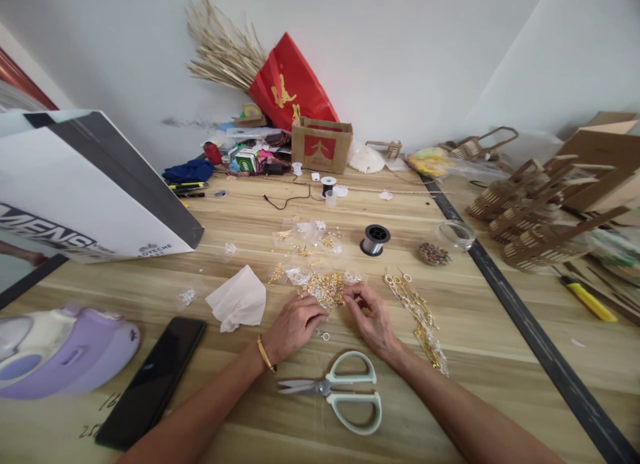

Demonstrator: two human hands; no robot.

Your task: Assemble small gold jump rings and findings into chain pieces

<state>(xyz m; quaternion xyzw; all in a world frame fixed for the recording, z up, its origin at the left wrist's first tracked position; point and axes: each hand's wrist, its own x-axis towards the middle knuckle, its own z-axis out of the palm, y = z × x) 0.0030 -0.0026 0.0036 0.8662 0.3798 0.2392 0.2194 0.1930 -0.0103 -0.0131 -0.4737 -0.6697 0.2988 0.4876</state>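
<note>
My left hand (296, 325) rests at the front left of a pile of gold and silver beads (325, 288), its fingers curled and pinched together. On the pile's right side, the thumb and forefinger of my right hand (371, 317) are closed in a pinch. What either hand holds, if anything, is too small to make out. A small silver ring (325, 337) lies on the table just below my left fingertips. Closer to me are scissors (345, 391) with pale green handles, blades pointing left. Finished-looking gold and silver bead strands (420, 317) lie right of my right hand.
A wire spool (375, 240) and a dish of dark beads (434, 253) stand beyond my right hand. To the left are a white tissue (237, 299), a black phone (153, 381) and a purple device (85, 351). Small bead bags (310, 234) lie behind the pile; wooden baskets (535, 231) stand right.
</note>
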